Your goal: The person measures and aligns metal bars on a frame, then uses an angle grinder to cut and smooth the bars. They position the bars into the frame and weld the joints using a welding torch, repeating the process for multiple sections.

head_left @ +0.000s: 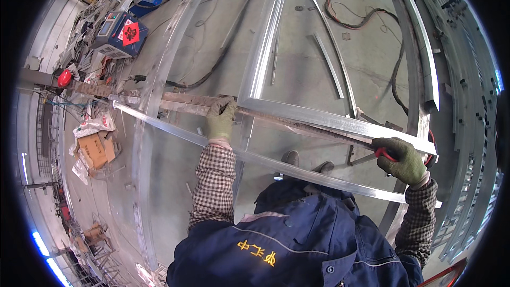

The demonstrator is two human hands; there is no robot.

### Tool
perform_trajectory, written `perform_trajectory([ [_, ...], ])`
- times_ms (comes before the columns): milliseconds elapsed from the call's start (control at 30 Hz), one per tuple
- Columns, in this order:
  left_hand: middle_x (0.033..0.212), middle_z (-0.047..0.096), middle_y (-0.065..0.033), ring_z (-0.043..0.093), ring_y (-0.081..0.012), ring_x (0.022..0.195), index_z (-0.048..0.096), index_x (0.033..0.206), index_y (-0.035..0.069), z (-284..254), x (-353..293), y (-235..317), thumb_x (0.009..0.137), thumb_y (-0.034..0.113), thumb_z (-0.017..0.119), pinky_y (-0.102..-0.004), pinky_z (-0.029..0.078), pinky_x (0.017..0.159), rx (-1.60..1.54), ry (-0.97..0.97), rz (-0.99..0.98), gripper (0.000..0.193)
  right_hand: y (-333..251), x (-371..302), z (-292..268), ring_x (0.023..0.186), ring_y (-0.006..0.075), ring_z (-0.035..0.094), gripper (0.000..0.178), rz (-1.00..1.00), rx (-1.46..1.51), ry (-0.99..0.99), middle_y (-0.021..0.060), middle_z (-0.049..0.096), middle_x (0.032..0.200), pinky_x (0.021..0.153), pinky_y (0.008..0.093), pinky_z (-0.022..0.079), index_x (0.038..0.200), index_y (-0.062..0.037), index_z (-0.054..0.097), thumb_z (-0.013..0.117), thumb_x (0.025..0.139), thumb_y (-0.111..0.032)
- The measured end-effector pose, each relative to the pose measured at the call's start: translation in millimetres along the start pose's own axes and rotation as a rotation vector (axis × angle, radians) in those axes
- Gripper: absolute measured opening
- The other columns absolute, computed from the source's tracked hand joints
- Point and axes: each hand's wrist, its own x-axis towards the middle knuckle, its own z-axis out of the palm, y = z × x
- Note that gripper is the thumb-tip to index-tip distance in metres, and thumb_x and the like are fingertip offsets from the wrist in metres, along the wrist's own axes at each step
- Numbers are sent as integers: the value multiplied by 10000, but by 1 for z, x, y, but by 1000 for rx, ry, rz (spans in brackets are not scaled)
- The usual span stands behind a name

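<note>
My left hand (220, 120), in a green work glove, is closed at the near left corner of a silvery metal frame (324, 117). Its fingers pinch the end of a tape measure's blade (303, 126), though the fingertips partly hide it. The blade stretches along the near side of the frame to my right hand (405, 162), also gloved. That hand is wrapped around the tape measure (383, 153), whose red case shows between the fingers. Nearer my body, a long silvery metal bar (329, 180) runs crosswise beneath both forearms.
Long metal rails (146, 180) support the work at left and right. A rusty beam (183, 101) crosses behind my left hand. Dark cables (212, 69) and loose metal strips (329, 66) lie on the floor. Blue machines (114, 34) and a cardboard box (95, 149) stand left; stacked profiles (467, 180) line the right.
</note>
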Motion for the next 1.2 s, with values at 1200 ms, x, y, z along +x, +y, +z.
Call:
perform_trajectory([
  [1200,1081,751,14,686,-95,873,767,1294,141,-67,64,-5,1063,236,788,-233,578,684,249,72,-174,251,305,-137,-236,1016,129,714,431,479,266,126,40,804,1121,942,305,582,1284,-25,801,867,911,-230],
])
